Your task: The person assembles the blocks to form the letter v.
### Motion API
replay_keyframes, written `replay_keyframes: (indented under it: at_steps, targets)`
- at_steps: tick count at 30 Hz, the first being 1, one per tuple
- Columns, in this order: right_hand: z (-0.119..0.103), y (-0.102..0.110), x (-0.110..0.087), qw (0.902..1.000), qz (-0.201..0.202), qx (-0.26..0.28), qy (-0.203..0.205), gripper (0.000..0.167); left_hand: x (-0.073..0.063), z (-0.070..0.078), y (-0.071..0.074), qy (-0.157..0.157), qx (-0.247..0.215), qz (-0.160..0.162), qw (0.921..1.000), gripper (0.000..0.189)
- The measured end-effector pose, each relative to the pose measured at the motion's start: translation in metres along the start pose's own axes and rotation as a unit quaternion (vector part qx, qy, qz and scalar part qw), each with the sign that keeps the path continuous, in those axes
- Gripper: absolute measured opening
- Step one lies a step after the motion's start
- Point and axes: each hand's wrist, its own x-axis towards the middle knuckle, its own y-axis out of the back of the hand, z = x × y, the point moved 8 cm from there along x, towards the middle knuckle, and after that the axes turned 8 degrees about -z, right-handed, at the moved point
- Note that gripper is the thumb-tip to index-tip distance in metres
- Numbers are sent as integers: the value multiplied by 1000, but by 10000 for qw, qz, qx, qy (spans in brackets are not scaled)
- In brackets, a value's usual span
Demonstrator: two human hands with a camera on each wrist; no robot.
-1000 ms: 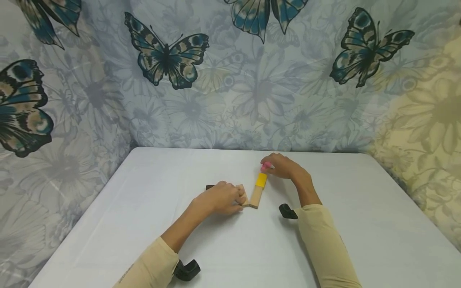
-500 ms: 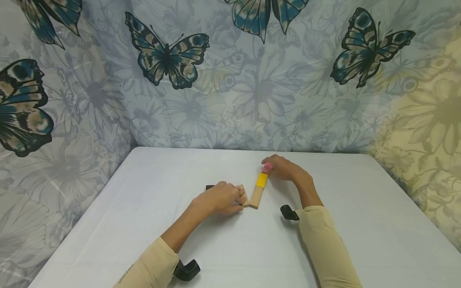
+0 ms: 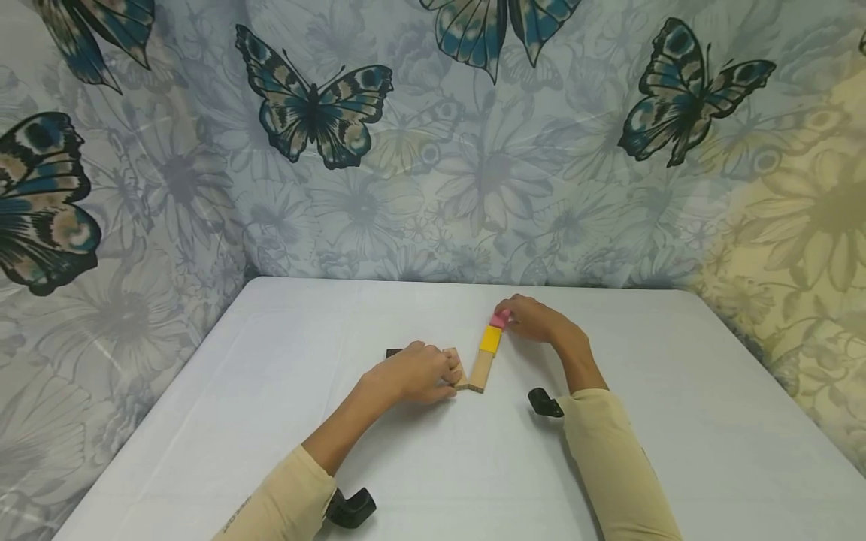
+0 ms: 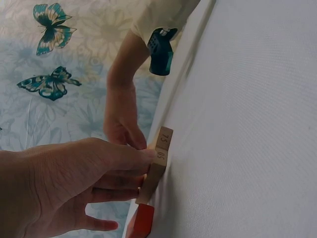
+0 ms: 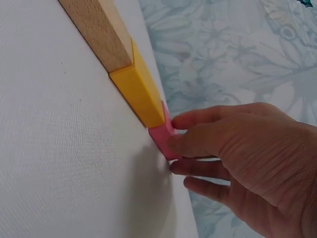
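Note:
In the head view a short row of blocks stands on the white table: a wooden block (image 3: 481,371), then a yellow block (image 3: 490,339), then a pink block (image 5: 162,141) at the far end. My right hand (image 3: 534,318) pinches the pink block between thumb and fingers, its end against the yellow one. Another wooden block (image 4: 154,173) sits at an angle beside the row, meeting it at the near end; my left hand (image 3: 414,372) holds it by thumb and fingertips. Numbers mark the wooden ends. Past that block lies a red block (image 4: 142,220), partly cut off.
A dark block end (image 3: 393,352) pokes out behind my left hand. Black wrist-mounted pieces stick out from both sleeves, low over the table (image 3: 433,481). The wall with butterflies (image 3: 487,180) rises at the table's far edge.
My right hand has come slightly nearer and turned, bringing the pink block down into line at the yellow block's far end. The left hand stays where it was.

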Motion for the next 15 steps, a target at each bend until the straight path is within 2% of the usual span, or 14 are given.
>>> replay_keyframes:
  at_steps: [6, 15]
  targets:
    - [-2, -2, 0, 9999, -83, 129, -80, 31, 0, 0, 2, 57, -111, 15, 9999, 21]
    - [-3, -3, 2, 9998, -127, 134, 43, 29, 0, -1, 1, 115, -111, -36, 9999, 18]
